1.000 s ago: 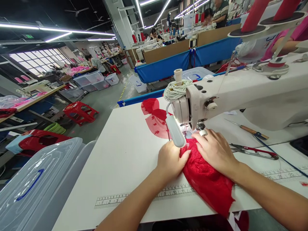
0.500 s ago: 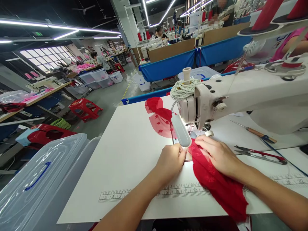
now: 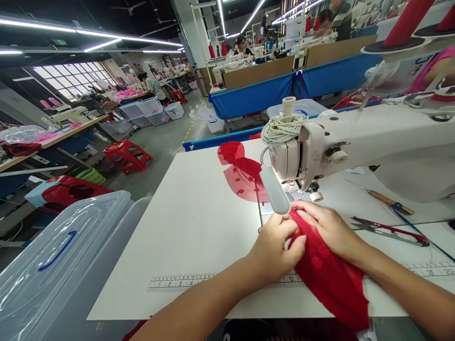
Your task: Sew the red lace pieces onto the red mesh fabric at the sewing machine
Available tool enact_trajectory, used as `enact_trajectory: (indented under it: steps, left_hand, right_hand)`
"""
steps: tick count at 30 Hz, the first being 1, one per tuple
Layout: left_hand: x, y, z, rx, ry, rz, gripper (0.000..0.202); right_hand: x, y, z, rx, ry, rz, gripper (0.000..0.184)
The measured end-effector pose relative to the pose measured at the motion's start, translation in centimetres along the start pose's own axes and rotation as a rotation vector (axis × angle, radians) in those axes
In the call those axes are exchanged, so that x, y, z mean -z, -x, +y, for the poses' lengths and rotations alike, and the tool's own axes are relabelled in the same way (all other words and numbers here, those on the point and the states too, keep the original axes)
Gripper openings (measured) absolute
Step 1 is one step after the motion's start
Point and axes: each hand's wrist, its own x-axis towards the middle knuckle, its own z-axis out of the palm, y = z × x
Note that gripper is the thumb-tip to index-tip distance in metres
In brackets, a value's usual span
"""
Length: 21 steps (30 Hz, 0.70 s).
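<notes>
A strip of red fabric (image 3: 325,270) runs from below the head of a white sewing machine (image 3: 289,156) down over the table's front edge. My left hand (image 3: 277,244) is closed at the fabric's left edge, thumb and fingers pinching it. Lying on the cloth's upper part, my right hand (image 3: 327,225) has its fingers stretched toward the needle area. The needle and presser foot are mostly hidden behind a pale grey oval guard (image 3: 275,190). Beyond it, sheer red lace pieces (image 3: 241,177) lie on the white tabletop.
Thread snips (image 3: 391,230) and a wooden-handled awl (image 3: 386,199) lie right of my right hand. A printed ruler (image 3: 174,282) runs along the front of the table. A lidded plastic bin (image 3: 71,237) stands left; red thread cones (image 3: 408,23) rise at upper right.
My left hand has moved right and closer, from flat by the machine's plate onto the red fabric's edge. My right hand stays on the cloth. The view has shifted slightly.
</notes>
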Motion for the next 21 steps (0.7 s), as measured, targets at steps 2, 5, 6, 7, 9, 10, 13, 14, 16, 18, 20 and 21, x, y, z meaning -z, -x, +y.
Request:
enact_trajectory:
  steps: [2, 5, 6, 7, 9, 10, 13, 14, 16, 18, 20, 21]
  left_hand:
    - [-0.2, 0.1, -0.1, -0.033, -0.033, -0.019, 0.02]
    - [-0.2, 0.3, -0.1, -0.08, -0.145, -0.031, 0.021]
    - [-0.2, 0.4, -0.1, -0.102, -0.198, -0.021, 0.021]
    - [-0.3, 0.5, -0.1, -0.127, -0.256, -0.009, 0.023]
    - [-0.2, 0.6, 0.0, -0.171, -0.359, 0.006, 0.028]
    - [-0.2, 0.7, 0.0, -0.176, -0.403, 0.025, 0.032]
    - [0.5, 0.4, -0.3, -0.187, -0.522, 0.109, 0.031]
    - [0.8, 0.1, -0.5, -0.214, -0.537, 0.098, 0.028]
    - [1.4, -0.5, -1.2, -0.305, -0.528, -0.016, 0.025]
    - [2.0, -1.1, -2.0, -0.385, -0.521, -0.172, 0.027]
    - [2.3, -1.5, -2.6, -0.423, -0.561, -0.231, 0.033]
    - [2.4, -1.6, -2.8, -0.428, -0.587, -0.218, 0.037]
  right_hand:
    - [0.1, 0.0, -0.2, -0.067, 0.027, -0.005, 0.03]
    - [0.1, 0.1, -0.6, -0.044, 0.108, -0.044, 0.028]
    - [0.1, 0.1, -0.6, -0.009, 0.123, -0.052, 0.026]
    - [0.1, 0.2, -0.6, 0.033, 0.134, -0.052, 0.025]
    - [0.1, 0.3, -0.5, 0.119, 0.168, -0.068, 0.026]
    - [0.1, 0.3, -0.4, 0.165, 0.197, -0.077, 0.027]
    - [0.0, 0.5, 0.2, 0.28, 0.282, -0.071, 0.031]
    - [-0.1, 0.5, 0.3, 0.3, 0.296, -0.069, 0.032]
    - [-0.1, 0.6, 0.6, 0.32, 0.303, -0.078, 0.033]
    - [-0.2, 0.6, 0.8, 0.333, 0.298, -0.078, 0.036]
    - [-0.1, 0.5, 0.9, 0.345, 0.29, -0.047, 0.036]
    - [-0.1, 0.5, 0.9, 0.347, 0.283, -0.038, 0.035]
